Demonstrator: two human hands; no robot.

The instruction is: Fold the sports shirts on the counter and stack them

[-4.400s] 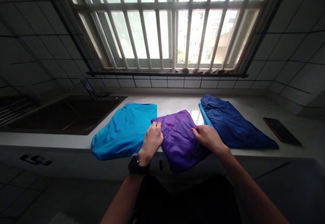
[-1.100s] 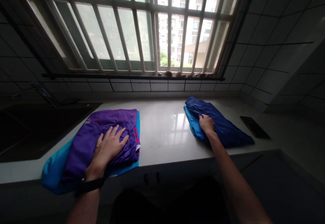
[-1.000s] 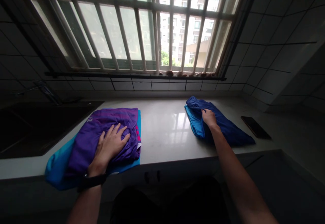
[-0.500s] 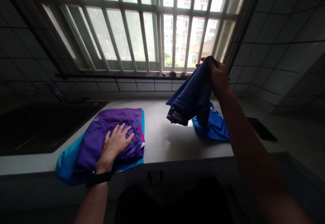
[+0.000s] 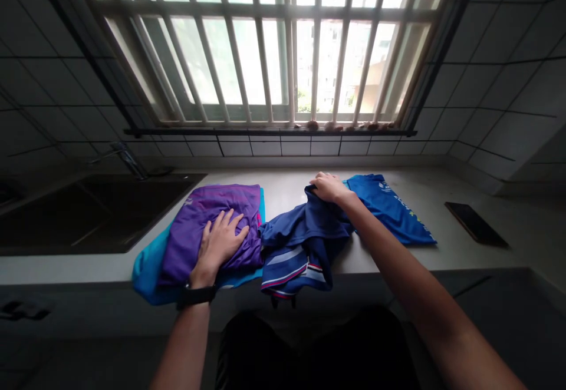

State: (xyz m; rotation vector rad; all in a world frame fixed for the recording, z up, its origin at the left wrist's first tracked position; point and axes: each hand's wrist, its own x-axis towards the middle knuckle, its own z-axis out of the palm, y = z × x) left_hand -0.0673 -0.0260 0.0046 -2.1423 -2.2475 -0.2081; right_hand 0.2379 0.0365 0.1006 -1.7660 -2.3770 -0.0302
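Observation:
My left hand [image 5: 222,238] lies flat with fingers spread on a folded purple shirt [image 5: 186,243]. Under the purple shirt is a bright blue garment [image 5: 148,275], its edge hanging over the counter front. My right hand [image 5: 329,188] is closed on the top of a crumpled navy shirt [image 5: 305,225]. That shirt rests on the counter, and its striped collar or cuff [image 5: 287,269] droops past the front edge. Beside it on the right, a folded blue shirt with white lettering [image 5: 389,210] lies partly behind my right forearm.
A dark sink [image 5: 101,213] with a faucet [image 5: 128,160] is at the left of the white counter [image 5: 283,192]. A black phone-like slab [image 5: 475,224] lies at the right. Behind stands a barred window [image 5: 269,60], with small round objects [image 5: 312,125] along its sill.
My right hand has come down with the navy shirt, from in front of the window onto the counter. The left hand stays on the purple shirt. The view has shifted slightly.

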